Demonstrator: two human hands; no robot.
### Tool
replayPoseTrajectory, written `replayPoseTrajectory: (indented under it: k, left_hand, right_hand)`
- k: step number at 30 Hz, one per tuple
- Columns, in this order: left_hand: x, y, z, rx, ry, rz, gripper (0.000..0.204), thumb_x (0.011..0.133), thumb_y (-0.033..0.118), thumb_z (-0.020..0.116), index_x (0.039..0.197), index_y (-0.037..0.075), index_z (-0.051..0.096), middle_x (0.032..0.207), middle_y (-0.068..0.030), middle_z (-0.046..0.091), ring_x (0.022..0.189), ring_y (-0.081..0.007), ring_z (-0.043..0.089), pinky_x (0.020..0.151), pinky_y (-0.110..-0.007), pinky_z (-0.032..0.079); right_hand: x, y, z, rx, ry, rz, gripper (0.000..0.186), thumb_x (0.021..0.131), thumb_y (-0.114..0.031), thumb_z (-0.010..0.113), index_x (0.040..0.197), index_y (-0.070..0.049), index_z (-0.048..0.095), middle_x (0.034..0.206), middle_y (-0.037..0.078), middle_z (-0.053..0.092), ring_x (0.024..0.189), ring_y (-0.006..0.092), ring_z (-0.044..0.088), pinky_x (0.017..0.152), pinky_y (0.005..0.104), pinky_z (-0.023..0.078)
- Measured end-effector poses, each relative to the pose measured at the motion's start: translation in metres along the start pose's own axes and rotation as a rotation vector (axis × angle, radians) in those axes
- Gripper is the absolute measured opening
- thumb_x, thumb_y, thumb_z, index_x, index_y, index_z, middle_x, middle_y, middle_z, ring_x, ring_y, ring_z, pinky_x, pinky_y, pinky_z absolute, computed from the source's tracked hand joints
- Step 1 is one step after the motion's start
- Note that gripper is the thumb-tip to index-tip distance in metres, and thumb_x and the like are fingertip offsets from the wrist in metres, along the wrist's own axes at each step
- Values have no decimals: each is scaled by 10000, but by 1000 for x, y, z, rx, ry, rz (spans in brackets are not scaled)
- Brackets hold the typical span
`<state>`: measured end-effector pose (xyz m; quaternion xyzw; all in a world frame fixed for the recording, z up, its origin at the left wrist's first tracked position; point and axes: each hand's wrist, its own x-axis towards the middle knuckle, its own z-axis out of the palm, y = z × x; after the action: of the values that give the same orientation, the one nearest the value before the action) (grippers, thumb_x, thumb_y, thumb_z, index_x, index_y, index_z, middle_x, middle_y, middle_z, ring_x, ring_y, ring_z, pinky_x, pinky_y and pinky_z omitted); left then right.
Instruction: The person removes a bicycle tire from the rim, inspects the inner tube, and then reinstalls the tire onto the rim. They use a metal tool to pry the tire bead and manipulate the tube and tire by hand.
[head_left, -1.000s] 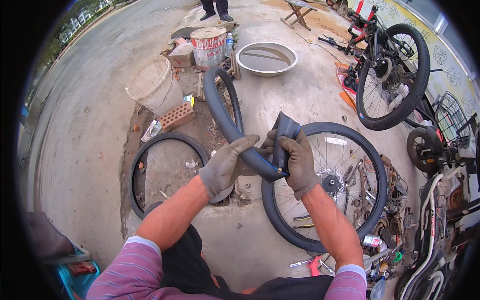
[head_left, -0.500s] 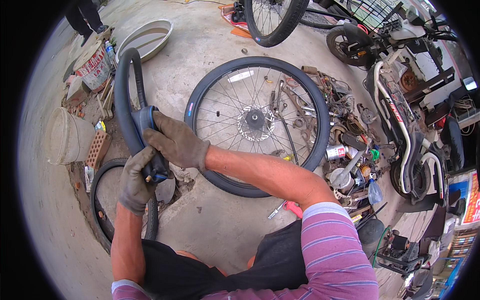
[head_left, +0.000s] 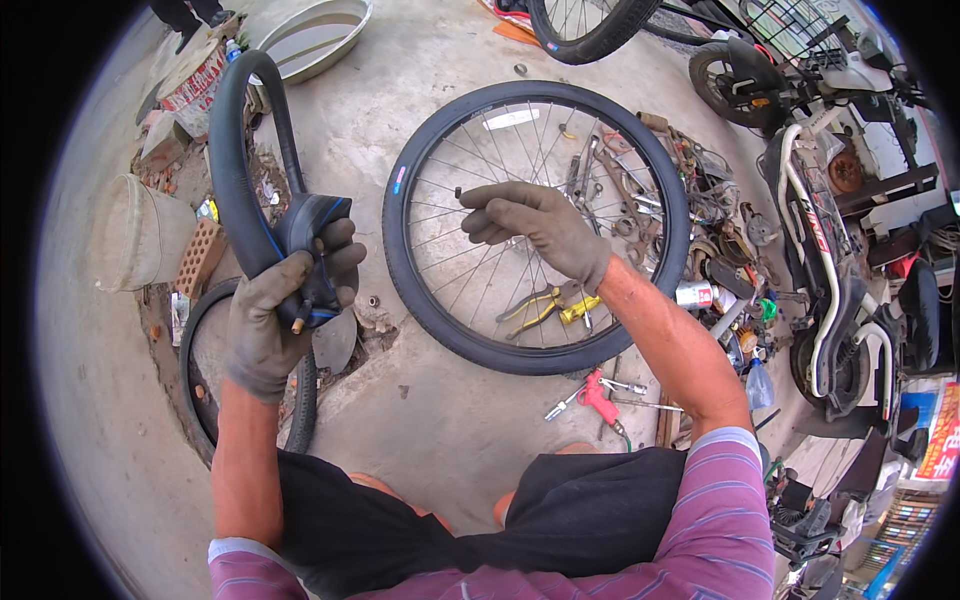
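My gloved left hand [head_left: 268,320] grips a black inner tube [head_left: 228,150] with a blue stripe, folded into a bundle at the palm. A brass-tipped valve [head_left: 298,325] sticks out below my thumb. The rest of the tube loops upward beyond the hand. My gloved right hand [head_left: 530,225] is over the left half of a bicycle wheel [head_left: 400,200] lying flat, its index finger stretched out and the others partly bent. Just off that fingertip is a small black cap-like piece [head_left: 458,192]. Nothing shows in the right hand.
Yellow-handled pliers [head_left: 530,308] and loose tools lie within and right of the wheel. A red air gun [head_left: 600,398] rests nearer me. Another tyre [head_left: 305,420], a white bucket [head_left: 145,235] and a basin [head_left: 330,70] are at left; a scooter frame [head_left: 805,230] stands right.
My right hand has let go of the inner tube and moved right and up over the wheel, toward the small black piece. The left hand keeps holding the tube. The view has shifted slightly.
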<state>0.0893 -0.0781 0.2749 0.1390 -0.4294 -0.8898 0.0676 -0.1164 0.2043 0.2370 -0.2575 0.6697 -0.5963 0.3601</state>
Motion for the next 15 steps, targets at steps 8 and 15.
replayPoseTrajectory:
  k: [8, 15]
  left_hand:
    - [3, -14, -30, 188, 73, -48, 365, 1074, 264, 638, 1213, -71, 685, 971, -121, 763, 742, -166, 718, 690, -287, 582]
    - [22, -16, -50, 144, -51, -48, 362, 1147, 297, 542, 1223, -40, 650, 871, -89, 691, 713, -161, 645, 666, -302, 515]
  right_hand:
    - [-115, 50, -121, 61, 614, -2, 464, 1182, -304, 532, 1474, 43, 633, 1155, 132, 783, 1042, 217, 763, 967, 374, 607]
    - [-259, 100, -82, 206, 1003, 2, 402, 1169, -287, 556, 1382, 30, 681, 1051, 107, 782, 970, 208, 765, 861, 334, 601]
